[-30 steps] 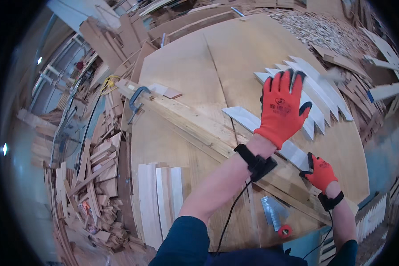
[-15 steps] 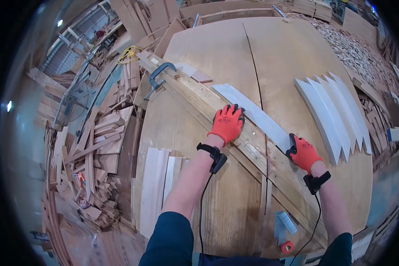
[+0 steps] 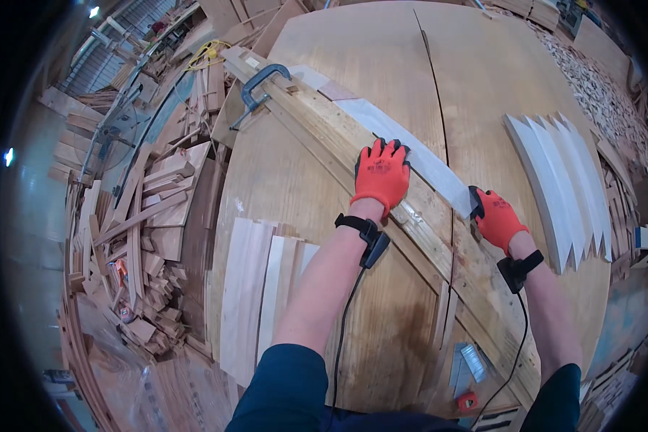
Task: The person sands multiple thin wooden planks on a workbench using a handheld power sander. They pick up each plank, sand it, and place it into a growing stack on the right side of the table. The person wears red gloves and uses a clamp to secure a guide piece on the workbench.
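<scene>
A long pale board (image 3: 429,160) with a whitish face lies slantwise along the far edge of a wooden beam (image 3: 324,114). Its far end is up against a short brown wood piece (image 3: 336,90). My left hand (image 3: 383,175), in a red and black glove, lies on the beam with its fingers apart, their tips at the board's edge. At the near end of the board, my gloved right hand (image 3: 498,222) is closed around the board's tip; its undersides are hidden. A blue C-clamp (image 3: 252,88) grips the beam's far end.
Several pale boards with pointed ends (image 3: 560,191) lie side by side on the right of the wooden table (image 3: 367,43). More strips (image 3: 248,288) lie at the left front. A red tape measure (image 3: 467,401) sits near the front edge. Wood offcuts (image 3: 151,288) are heaped at the left.
The pale board has slid along the beam, away from me, closing the gap to the short brown piece. My right hand has moved with it; the whole view has shifted slightly.
</scene>
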Available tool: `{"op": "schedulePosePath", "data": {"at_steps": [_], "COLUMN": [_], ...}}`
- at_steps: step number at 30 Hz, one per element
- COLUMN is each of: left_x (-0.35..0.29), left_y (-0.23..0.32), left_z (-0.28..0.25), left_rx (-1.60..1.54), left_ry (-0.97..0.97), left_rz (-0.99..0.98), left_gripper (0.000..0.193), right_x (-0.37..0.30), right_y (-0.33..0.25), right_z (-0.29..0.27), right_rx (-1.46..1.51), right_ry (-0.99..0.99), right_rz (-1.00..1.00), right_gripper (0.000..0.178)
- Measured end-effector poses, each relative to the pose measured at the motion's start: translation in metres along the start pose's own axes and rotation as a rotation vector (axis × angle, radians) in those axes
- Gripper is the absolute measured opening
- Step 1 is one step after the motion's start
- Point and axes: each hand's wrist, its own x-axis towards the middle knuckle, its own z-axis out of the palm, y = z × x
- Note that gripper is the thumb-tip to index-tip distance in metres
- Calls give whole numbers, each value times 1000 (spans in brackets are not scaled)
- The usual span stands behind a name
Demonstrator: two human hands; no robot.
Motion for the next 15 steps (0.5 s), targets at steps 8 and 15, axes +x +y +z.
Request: {"op": "schedulePosePath", "data": {"at_steps": [8,15], "left_x": [6,9], "left_y": [2,-4], "left_z": [-5,-1], "left_rx": [57,70], "left_ry": [8,1], "left_rz": [-15,-13], "left_gripper": [47,48], "right_x": [-9,-41], "right_y": [-8,-10], "right_z": [19,34], "right_rx": [44,303], "right_ry": [198,236], "right_rz": [61,197], "right_gripper": [57,56]}}
